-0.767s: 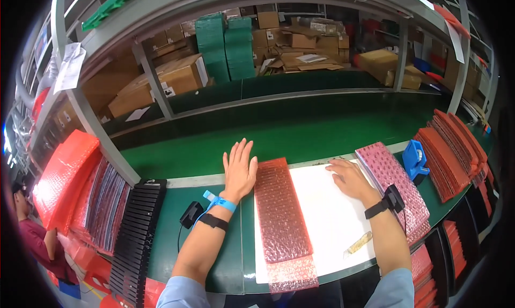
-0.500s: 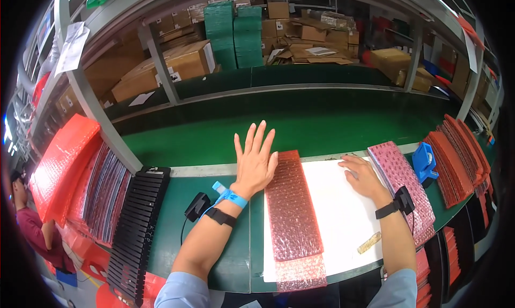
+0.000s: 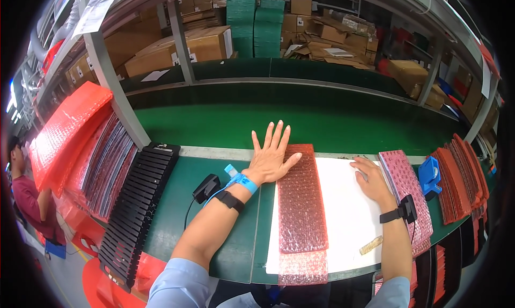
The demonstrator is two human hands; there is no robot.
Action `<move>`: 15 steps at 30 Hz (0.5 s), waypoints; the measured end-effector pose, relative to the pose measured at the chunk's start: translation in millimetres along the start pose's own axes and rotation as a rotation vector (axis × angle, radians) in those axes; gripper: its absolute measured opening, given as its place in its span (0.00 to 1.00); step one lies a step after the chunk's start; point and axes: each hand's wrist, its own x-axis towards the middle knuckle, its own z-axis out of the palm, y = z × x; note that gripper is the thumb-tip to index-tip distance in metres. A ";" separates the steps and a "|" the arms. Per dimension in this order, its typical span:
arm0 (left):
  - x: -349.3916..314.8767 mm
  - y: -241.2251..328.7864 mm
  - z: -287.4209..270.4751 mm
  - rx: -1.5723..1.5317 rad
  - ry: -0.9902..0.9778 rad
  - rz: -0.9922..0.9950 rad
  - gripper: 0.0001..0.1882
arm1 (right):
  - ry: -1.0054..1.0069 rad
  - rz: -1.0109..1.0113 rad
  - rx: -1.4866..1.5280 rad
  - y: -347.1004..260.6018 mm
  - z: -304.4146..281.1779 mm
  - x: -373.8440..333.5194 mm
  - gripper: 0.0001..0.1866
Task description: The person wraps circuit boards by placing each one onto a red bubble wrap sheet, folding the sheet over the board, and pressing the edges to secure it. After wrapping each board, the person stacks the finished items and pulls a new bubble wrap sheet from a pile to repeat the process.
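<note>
My left hand (image 3: pixel 271 160) lies open with its fingers spread, the thumb over the top left corner of a red bubble-wrap pouch (image 3: pixel 303 206). The pouch lies lengthwise on a white sheet (image 3: pixel 346 217), and its paler, see-through lower end reaches the table's near edge. To the right, my right hand (image 3: pixel 374 182) rests on the sheet's upper part, holding nothing, its fingers loosely bent and apart. Beside that hand lies another pink bubble-wrap pouch (image 3: pixel 402 192), partly covered by my wrist. Whether the pouches contain anything I cannot tell.
A slotted black rack (image 3: pixel 140 211) and stacked red bubble pouches (image 3: pixel 94 163) stand at left. A blue tape dispenser (image 3: pixel 429 176) and more red pouches (image 3: pixel 456 184) are at right. A tan strip (image 3: pixel 371 246) lies on the sheet. Beyond runs a green belt (image 3: pixel 225 120).
The view has shifted, so the scene sits further right. My left thumb has spread out further over the red pouch. My right hand stays at the sheet's upper part.
</note>
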 end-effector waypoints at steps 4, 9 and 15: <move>0.3 -1.2 -0.9 -0.013 -0.037 -0.009 0.47 | 0.024 -0.014 -0.004 -1.0 1.9 -0.5 0.15; -0.1 -0.7 -1.1 -0.016 -0.039 -0.011 0.47 | 0.041 -0.027 -0.014 -0.8 1.8 -1.1 0.15; -0.1 -0.5 -1.3 -0.019 -0.042 -0.011 0.46 | 0.037 -0.032 -0.019 -2.5 1.3 -0.1 0.15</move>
